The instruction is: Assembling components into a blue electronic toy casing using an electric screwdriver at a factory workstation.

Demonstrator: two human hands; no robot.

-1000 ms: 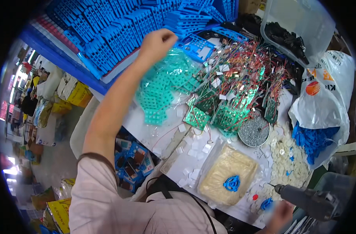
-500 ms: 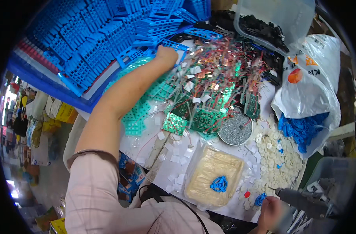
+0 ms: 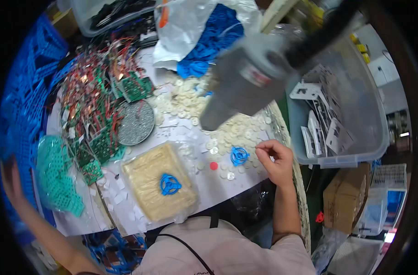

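My left hand (image 3: 12, 181) is smeared by motion at the far left, over the edge of a crate of blue plastic grid frames (image 3: 16, 110); its fingers cannot be made out. On the right of the table, my right hand (image 3: 278, 162) has its fingers curled in, and whatever they may hold is hidden. Just left of its fingertips, and apart from them, a blue spoked plastic ring (image 3: 239, 156) lies among white discs (image 3: 236, 133). A similar blue ring (image 3: 170, 184) rests on a plastic-wrapped tan block (image 3: 147, 169) in front of me.
A grey tapered tool (image 3: 245, 78) on a black cable hangs over the table. Wired green circuit boards (image 3: 101, 144), a dish of small metal parts (image 3: 135, 123) and green pads (image 3: 58, 169) lie at left. A clear bin (image 3: 351, 158) holds white plates at right.
The view has turned rightward. My left hand has left the blue frame at the back and swung to the far left. My right hand has come off the blue ring beside the discs.
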